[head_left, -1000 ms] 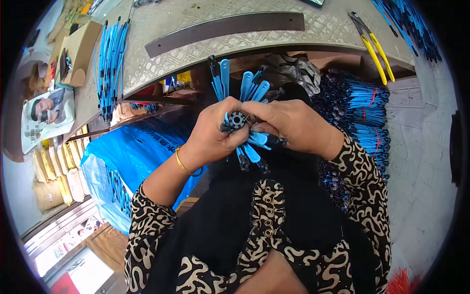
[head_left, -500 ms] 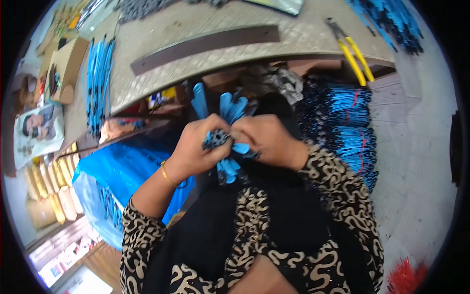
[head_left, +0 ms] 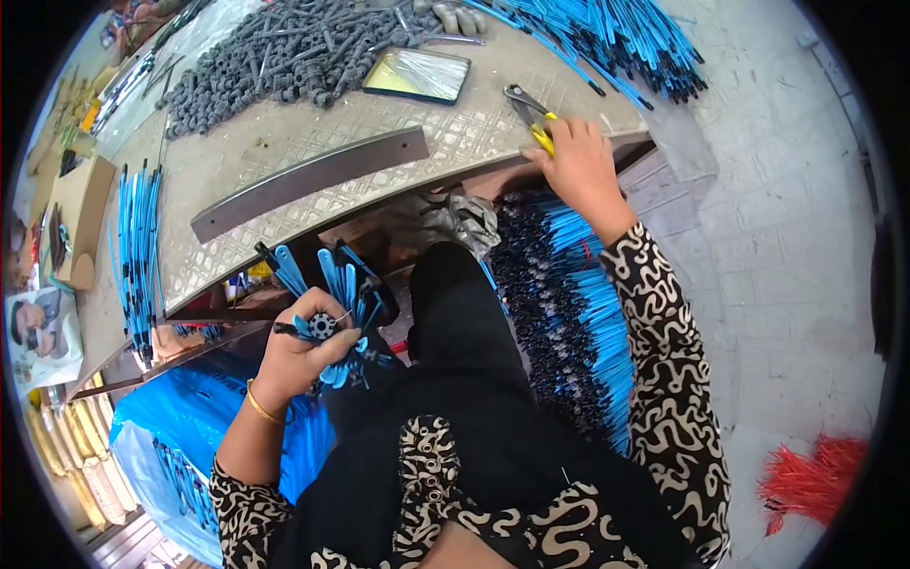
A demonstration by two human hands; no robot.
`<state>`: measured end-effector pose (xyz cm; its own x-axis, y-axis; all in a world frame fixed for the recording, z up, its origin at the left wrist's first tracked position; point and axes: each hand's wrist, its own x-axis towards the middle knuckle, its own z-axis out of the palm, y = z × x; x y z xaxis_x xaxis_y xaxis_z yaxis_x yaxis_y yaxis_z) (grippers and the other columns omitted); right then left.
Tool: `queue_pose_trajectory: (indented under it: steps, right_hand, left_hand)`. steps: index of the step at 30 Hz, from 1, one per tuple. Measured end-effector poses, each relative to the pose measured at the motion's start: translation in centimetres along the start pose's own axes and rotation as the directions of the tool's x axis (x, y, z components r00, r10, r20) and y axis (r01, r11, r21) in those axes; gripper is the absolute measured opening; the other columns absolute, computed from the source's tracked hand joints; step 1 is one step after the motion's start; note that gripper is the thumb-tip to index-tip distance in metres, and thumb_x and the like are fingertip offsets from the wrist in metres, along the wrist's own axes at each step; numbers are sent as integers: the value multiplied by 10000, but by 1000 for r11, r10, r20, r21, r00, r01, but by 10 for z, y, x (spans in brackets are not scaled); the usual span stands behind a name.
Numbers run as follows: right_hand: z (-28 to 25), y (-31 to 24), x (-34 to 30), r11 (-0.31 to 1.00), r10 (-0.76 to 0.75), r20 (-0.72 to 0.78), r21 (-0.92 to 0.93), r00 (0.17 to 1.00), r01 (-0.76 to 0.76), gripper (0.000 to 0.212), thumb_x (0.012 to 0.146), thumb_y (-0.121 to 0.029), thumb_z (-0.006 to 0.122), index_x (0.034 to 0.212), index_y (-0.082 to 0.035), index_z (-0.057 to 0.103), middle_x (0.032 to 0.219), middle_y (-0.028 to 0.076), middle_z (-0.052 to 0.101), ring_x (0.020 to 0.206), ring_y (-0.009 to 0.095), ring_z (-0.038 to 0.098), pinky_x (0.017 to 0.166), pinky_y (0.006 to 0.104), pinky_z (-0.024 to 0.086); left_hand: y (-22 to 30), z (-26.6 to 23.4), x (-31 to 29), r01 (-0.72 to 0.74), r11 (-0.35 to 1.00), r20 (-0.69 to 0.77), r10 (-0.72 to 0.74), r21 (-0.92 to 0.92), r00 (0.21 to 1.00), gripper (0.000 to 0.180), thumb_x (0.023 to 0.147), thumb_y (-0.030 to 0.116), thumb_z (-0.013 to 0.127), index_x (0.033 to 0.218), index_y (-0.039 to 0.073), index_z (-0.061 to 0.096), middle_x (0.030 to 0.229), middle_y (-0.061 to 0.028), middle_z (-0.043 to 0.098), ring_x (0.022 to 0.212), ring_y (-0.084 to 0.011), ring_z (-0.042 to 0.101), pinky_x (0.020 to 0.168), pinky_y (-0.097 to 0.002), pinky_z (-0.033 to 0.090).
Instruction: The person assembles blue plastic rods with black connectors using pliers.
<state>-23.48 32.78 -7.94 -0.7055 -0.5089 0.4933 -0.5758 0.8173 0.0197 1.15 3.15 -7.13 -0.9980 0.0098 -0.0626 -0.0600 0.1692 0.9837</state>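
My left hand [head_left: 296, 362] is closed round a bunch of flat blue strips [head_left: 332, 268] with black ends, held in front of my lap. A dark grey round hub [head_left: 323, 326] with notches shows between its thumb and fingers, and a thin wire end sticks out beside it. At the right end of the table, my right hand [head_left: 583, 171] closes on the yellow handles of the pliers [head_left: 523, 102]. Their metal jaws lie on the tabletop, pointing away from me. The palm covers part of the handles.
On the table [head_left: 493, 128] lie a brown curved bar [head_left: 313, 185], a heap of grey plastic parts [head_left: 284, 71], a shallow tin [head_left: 370, 80] of thin wires and blue strips [head_left: 616, 43]. Bundled blue strips [head_left: 602, 322] are stacked below, right. Red strands [head_left: 810, 484] lie on the floor.
My right hand has left the bunch and reached out to the pliers. My left hand keeps the bunch and sits lower and further left. The view has shifted, showing more of the table.
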Motion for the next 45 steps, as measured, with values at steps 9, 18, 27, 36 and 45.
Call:
queue_pose_trajectory:
  steps: [9, 18, 27, 36, 45]
  right_hand:
    - [-59, -46, -24, 742, -77, 480, 613, 874, -271, 182, 781, -161, 625, 863, -25, 536, 879, 164, 532, 824, 349, 529, 721, 372, 435]
    - [-39, -135, -40, 750, -597, 102, 422, 796, 508, 329, 724, -80, 580, 1047, -19, 561, 1264, 135, 440, 1149, 291, 428, 948, 438, 314]
    - [-31, -145, -35, 803, -547, 34, 304, 837, 512, 376, 783, -122, 524, 1151, -47, 546, 1327, 100, 390, 1201, 269, 380, 990, 490, 249]
    - [-31, -148, -25, 774, -581, -6, 306, 814, 555, 362, 793, -149, 532, 1144, -68, 564, 1330, 69, 390, 1192, 249, 374, 996, 469, 241]
    - [-36, -141, -20, 655, -661, -30, 465, 750, 596, 202, 778, -152, 578, 953, -60, 622, 1135, 46, 527, 928, 224, 495, 803, 415, 362]
  left_hand:
    - [13, -11, 8, 113, 992, 56, -116, 54, 992, 270, 693, 31, 704, 946, 9, 615, 756, -8, 562, 700, -80, 513, 641, -224, 427]
    - [9, -14, 4, 114, 993, 90, -114, 15, 989, 486, 660, 116, 770, 1096, 0, 590, 757, -8, 562, 703, -78, 511, 640, -219, 424]
    - [5, -24, 8, 89, 989, 165, -69, -117, 984, 538, 642, 150, 781, 1115, -4, 576, 733, -4, 558, 673, -78, 508, 621, -224, 432]
    - [11, -28, 11, 105, 986, 190, -79, -132, 979, 540, 644, 182, 786, 1101, -16, 578, 785, -35, 600, 708, -96, 549, 660, -239, 454]
    - [9, -29, 9, 67, 992, 196, -45, -108, 980, 459, 680, 117, 766, 1086, -6, 590, 839, -41, 621, 774, -99, 565, 708, -245, 466]
